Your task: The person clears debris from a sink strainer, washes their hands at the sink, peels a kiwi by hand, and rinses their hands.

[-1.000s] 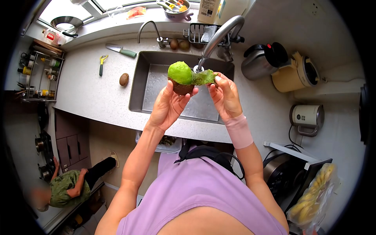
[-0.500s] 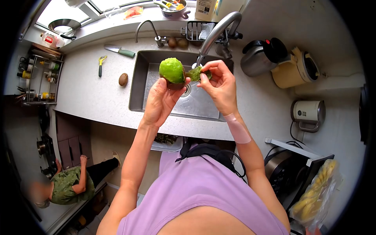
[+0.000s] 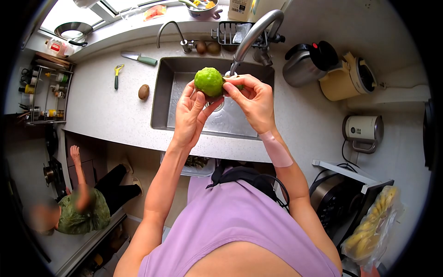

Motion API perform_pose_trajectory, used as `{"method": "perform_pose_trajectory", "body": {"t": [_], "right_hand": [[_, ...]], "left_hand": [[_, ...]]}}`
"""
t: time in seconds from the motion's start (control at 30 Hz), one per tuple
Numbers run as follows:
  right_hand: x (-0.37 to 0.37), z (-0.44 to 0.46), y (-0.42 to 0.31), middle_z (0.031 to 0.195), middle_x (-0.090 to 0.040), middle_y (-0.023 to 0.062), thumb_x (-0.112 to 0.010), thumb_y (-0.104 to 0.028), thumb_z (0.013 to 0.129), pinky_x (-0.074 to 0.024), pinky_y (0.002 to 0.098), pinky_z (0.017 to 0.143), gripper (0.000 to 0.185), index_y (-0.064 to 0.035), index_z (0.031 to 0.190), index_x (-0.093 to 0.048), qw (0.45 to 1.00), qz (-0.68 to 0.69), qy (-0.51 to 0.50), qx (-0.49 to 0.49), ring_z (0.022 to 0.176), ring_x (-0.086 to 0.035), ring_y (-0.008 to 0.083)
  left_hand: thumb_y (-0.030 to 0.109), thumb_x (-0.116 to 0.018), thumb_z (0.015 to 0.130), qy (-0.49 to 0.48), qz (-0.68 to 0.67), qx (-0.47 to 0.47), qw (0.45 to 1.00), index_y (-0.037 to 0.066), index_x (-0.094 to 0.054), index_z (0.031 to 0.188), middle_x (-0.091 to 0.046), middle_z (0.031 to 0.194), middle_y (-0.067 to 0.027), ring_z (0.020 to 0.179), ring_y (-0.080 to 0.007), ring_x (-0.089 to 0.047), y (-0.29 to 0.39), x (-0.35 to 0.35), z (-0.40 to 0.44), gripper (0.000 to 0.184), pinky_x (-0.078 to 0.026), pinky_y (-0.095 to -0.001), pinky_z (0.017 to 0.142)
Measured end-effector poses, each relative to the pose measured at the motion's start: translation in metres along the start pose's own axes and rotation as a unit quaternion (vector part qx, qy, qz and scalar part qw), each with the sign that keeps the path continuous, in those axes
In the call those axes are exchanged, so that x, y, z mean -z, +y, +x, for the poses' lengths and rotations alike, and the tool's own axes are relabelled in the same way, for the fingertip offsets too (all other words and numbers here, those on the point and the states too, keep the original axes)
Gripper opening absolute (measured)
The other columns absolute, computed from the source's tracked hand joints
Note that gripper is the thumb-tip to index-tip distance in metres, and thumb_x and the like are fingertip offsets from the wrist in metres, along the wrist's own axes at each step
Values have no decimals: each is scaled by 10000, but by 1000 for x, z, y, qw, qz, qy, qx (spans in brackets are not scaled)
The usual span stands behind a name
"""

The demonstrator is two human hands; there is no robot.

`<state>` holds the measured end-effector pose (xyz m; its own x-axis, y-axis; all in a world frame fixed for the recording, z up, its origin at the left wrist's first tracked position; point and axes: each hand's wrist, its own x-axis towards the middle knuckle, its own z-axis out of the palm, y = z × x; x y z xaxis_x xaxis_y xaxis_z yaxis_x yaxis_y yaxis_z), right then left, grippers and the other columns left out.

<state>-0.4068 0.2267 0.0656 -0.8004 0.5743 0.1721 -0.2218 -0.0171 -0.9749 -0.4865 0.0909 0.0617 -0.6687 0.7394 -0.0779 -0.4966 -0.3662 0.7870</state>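
Kiwi (image 3: 209, 81) with bare green flesh on its upper part is above the sink (image 3: 226, 123), between the two hands; all clock directions here are counted from this fruit. At nine o'clock, far to the left, is a rack (image 3: 50, 92) with small bottles, and toward half past seven is another person (image 3: 96, 213) in a green patterned shirt. On the pale surface (image 3: 99, 108), a peeler (image 3: 117, 76) lies at nine o'clock, a knife (image 3: 140, 58) near ten, and an unpeeled kiwi (image 3: 144, 92) near nine. At seven o'clock the left hand (image 3: 189, 114) has its grip around the fruit, from the left and from below. Between three and four o'clock is the right hand (image 3: 253, 99); its grip is pinched at the fruit's edge, on a green piece of peel (image 3: 240, 87), which the fingers partly hide. A large tap (image 3: 259, 33) curves at one o'clock, and a metal jug (image 3: 302, 71) stands close to three.
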Motion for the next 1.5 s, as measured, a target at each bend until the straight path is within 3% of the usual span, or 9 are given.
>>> {"method": "perform_pose_trajectory", "body": {"t": [0.2, 0.3, 0.4, 0.6, 0.7, 0.93, 1.13, 1.23, 1.5], "right_hand": [[-3, -1, -15, 823, -648, 59, -672, -41, 791, -483, 216, 617, 79, 27, 827, -652, 991, -128, 43, 6, 664, -599, 84], [2, 1, -14, 801, -646, 40, -661, -44, 802, -487, 212, 622, 70, 19, 806, -631, 991, -112, 27, -72, 666, -597, 74], [4, 2, -12, 811, -636, 37, -643, -60, 835, -496, 195, 645, 92, 17, 876, -611, 990, 72, -9, -117, 672, -588, 61], [8, 1, -9, 801, -614, 11, -629, -55, 835, -494, 199, 668, 71, 1, 862, -597, 986, 82, -53, -133, 713, -582, 56], [11, 1, -11, 792, -597, -5, -620, -73, 840, -482, 198, 659, 58, -26, 847, -588, 983, 99, -74, -138, 707, -563, 46], [20, 3, -3, 856, -539, 0, -526, -187, 892, -469, 226, 753, 127, -64, 899, -494, 944, 256, -108, -181, 778, -523, 58], [16, 0, -3, 844, -490, -32, -556, -133, 871, -421, 211, 737, 77, -76, 852, -508, 966, 182, -114, -146, 770, -463, 40], [12, -3, -5, 860, -488, -30, -560, -129, 866, -400, 202, 734, 82, -69, 853, -506, 971, 146, -138, -129, 780, -451, 39], [22, -5, -6, 900, -505, -16, -544, -141, 879, -425, 222, 772, 81, -77, 865, -497, 961, 211, -99, -150, 822, -475, 55]], "left_hand": [[306, -535, 925, -1, -43, 35, 998, 13, -399, 1274, -535, 1202, -110, 1071, -208, -578, -4, 0, 0, 475, -504, -362, 943], [315, -498, 943, -3, -80, 58, 995, 20, -402, 1280, -533, 1204, -117, 1075, -212, -578, -7, 6, 1, 458, -503, -346, 945], [350, -455, 956, -14, -104, 86, 991, 5, -414, 1270, -532, 1202, -125, 1075, -216, -580, -9, 10, 2, 469, -504, -322, 945], [458, -445, 935, -25, -91, 156, 983, -31, -451, 1229, -547, 1166, -130, 1087, -198, -557, -2, 10, 5, 571, -472, -330, 964], [467, -462, 927, -36, -5, 113, 993, -30, -468, 1216, -552, 1156, -134, 1091, -195, -545, -3, 9, 8, 575, -455, -346, 973], [464, -466, 925, -44, -13, 127, 991, -40, -454, 1221, -543, 1178, -141, 1091, -203, -548, 2, 2, 6, 584, -455, -359, 976], [422, -492, 934, -33, -53, 136, 989, -38, -445, 1231, -544, 1182, -136, 1068, -199, -568, -1, 4, 6, 549, -467, -346, 962], [417, -493, 938, -56, 56, 110, 991, 0, -435, 1281, -530, 1200, -117, 1090, -185, -548, 1, 2, 6, 543, -455, -363, 977], [286, -550, 935, 21, -75, 110, 991, 13, -449, 1250, -545, 1163, -112, 1062, -203, -583, 0, 7, 6, 429, -517, -376, 912]]}}
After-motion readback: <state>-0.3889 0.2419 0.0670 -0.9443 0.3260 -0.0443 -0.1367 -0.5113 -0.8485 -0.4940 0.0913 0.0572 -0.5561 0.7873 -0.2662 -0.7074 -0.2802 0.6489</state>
